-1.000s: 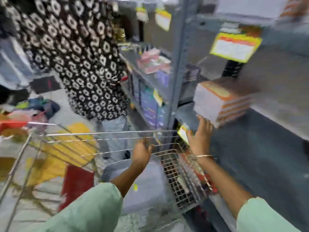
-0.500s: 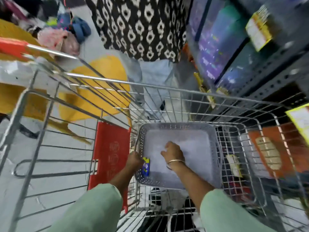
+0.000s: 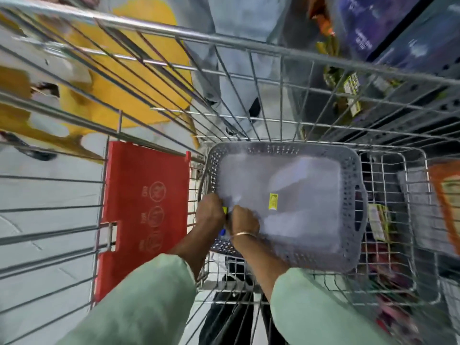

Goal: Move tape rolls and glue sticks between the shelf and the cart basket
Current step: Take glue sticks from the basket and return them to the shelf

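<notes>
Grey basket (image 3: 353,170) in wire cart (image 3: 249,46).

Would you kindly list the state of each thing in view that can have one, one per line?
Grey basket: upright in the cart, nearly empty, only a yellow sticker on its floor.
Left hand: closed on a small blue-and-yellow item at the basket's near-left corner.
Right hand: beside the left, fingers bent at the same item; grip unclear.
Red flap: folded flat against the cart.

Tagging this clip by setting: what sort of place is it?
Most likely a shop aisle. A wire shopping cart holds a grey plastic basket, beside shelves stocked with packaged goods and yellow price tags.
</notes>
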